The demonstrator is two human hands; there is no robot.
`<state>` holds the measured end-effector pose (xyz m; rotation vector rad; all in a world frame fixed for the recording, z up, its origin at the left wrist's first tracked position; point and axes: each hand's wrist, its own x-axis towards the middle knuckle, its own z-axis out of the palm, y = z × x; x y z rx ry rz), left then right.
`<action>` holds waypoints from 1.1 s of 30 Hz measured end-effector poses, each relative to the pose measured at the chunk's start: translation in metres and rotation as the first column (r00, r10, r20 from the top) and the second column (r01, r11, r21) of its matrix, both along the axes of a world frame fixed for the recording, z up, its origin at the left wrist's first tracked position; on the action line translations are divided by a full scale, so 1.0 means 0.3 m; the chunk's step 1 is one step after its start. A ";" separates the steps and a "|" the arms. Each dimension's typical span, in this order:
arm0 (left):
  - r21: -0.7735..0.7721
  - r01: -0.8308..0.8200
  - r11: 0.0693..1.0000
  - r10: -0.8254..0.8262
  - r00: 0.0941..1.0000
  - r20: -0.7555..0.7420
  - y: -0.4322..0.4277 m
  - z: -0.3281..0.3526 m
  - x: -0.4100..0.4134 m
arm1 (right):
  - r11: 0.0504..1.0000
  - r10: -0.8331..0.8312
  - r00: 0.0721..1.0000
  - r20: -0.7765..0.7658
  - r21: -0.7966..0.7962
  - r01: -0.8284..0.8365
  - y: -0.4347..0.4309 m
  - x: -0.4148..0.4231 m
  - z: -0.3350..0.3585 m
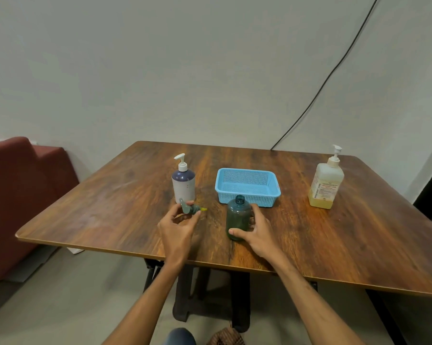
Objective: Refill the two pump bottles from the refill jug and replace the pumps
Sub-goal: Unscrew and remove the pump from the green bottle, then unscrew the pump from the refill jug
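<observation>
A dark green bottle [237, 217] stands upright near the table's front edge with its neck uncovered; my right hand [256, 229] wraps around its lower half. Its green pump [190, 208] lies tilted in the fingertips of my left hand [178, 226], just left of the bottle, with a yellowish tube end pointing right. Behind my left hand stands a purple and white pump bottle [183, 183] with its white pump on. At the far right stands a square jug [325, 185] of yellow liquid with a white pump.
A light blue mesh basket [247, 195] sits just behind the green bottle. The wooden table [334, 245] ends close to my forearms. A red sofa [18, 185] is to the left, and a black cable [334, 70] runs down the wall.
</observation>
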<state>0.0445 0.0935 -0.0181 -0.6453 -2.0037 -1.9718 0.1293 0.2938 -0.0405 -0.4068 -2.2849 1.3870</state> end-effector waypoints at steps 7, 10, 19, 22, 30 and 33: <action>-0.268 -0.153 0.951 0.137 0.988 -0.076 0.001 -0.089 -0.012 | 1.000 -0.018 1.000 0.016 0.014 0.017 -0.002 0.001 0.006; -0.371 -0.154 0.916 0.151 0.988 -0.038 0.007 -0.115 -0.014 | 0.999 -0.022 0.999 0.025 0.024 0.022 -0.002 0.002 0.006; -0.511 -0.155 0.845 0.165 0.986 -0.026 0.024 -0.140 -0.039 | 0.999 -0.035 0.999 0.025 0.024 0.035 -0.018 0.010 0.013; -0.516 -0.132 0.846 0.152 0.988 -0.004 0.021 -0.142 -0.043 | 0.999 -0.045 0.998 0.033 0.017 0.045 -0.023 0.011 0.013; -0.544 -0.057 0.837 0.102 0.993 0.052 0.008 -0.121 -0.039 | 0.999 -0.030 0.998 0.048 -0.033 0.031 -0.021 0.058 0.041; -0.566 -0.050 0.823 0.098 0.994 0.055 0.004 -0.093 -0.032 | 0.998 -0.048 0.999 0.026 -0.045 0.049 -0.009 0.094 0.064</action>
